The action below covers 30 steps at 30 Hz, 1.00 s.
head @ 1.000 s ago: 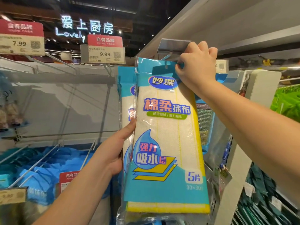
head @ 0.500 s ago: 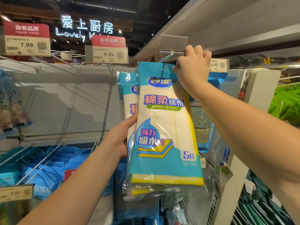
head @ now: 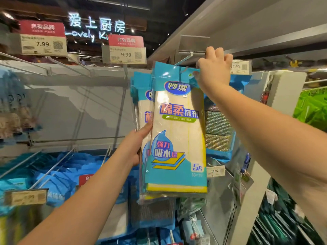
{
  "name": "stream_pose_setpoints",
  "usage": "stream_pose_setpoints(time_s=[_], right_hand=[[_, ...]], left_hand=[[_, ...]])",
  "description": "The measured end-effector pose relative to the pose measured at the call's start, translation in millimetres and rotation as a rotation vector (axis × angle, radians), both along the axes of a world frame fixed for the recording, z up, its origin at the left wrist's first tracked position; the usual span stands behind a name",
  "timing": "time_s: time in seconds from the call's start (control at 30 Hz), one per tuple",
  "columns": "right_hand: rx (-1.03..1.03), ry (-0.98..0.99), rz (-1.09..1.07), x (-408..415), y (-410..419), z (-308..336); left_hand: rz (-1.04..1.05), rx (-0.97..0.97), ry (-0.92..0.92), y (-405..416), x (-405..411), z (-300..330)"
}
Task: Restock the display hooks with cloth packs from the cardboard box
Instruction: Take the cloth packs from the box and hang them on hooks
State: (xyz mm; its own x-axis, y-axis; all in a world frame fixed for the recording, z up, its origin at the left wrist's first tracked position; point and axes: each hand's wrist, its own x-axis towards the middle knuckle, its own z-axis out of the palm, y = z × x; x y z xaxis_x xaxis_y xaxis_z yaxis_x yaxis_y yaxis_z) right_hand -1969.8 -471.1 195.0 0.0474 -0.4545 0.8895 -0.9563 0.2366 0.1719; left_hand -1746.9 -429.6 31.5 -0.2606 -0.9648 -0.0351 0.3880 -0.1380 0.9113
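Shop shelving fills the head view, with a grey back panel (head: 70, 110) behind bare wire hooks (head: 53, 167) and a lit kitchen sign (head: 97, 23) in the dark above. The landmark is the front cloth pack (head: 178, 138), blue and yellow with cream cloths showing through, held upright at the middle of the picture.

At the pack's top right corner the right hand (head: 213, 69) pinches the blue header, its fingers curled over the edge. Just above that corner a display hook (head: 184, 59) slopes out from under a clear label holder (head: 193, 44) on the white shelf (head: 247, 27). Whether the pack's hanging slot is already over the hook's tip cannot be told.

At the pack's left edge, about halfway down, the left hand (head: 139, 138) grips it, thumb on the front edge and fingers hidden behind. A second pack (head: 141, 106) of the same kind sits just behind and left of the front one; whether the left hand holds that too cannot be told.

Right of the pack hang silvery scourers (head: 218, 128) in blue packaging, partly covered by the right forearm. Up and left of the pack are two price tags, 9.99 (head: 126, 50) and, farther left, 7.99 (head: 43, 41). Below and left, blue goods (head: 58, 175) are blurred. Green goods (head: 311, 110) lie far right.
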Motion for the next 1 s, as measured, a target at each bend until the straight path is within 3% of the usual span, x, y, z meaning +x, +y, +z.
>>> stream_pose_setpoints(time_s=[0.33,0.53,0.67,1.0], right_hand=[[0.146,-0.190,0.115,8,17,-34],[0.185,-0.177,0.209,3,22,-42],[0.259,-0.185,0.316,10,26,-53],[0.325,-0.364,0.846,49,55,-62]], left_hand=[[0.227,-0.098,-0.098,15,55,-34],[0.384,-0.131,-0.028,44,97,-56],[0.353,-0.116,-0.008,61,101,-62],[0.221,-0.183,0.031,82,86,-72]])
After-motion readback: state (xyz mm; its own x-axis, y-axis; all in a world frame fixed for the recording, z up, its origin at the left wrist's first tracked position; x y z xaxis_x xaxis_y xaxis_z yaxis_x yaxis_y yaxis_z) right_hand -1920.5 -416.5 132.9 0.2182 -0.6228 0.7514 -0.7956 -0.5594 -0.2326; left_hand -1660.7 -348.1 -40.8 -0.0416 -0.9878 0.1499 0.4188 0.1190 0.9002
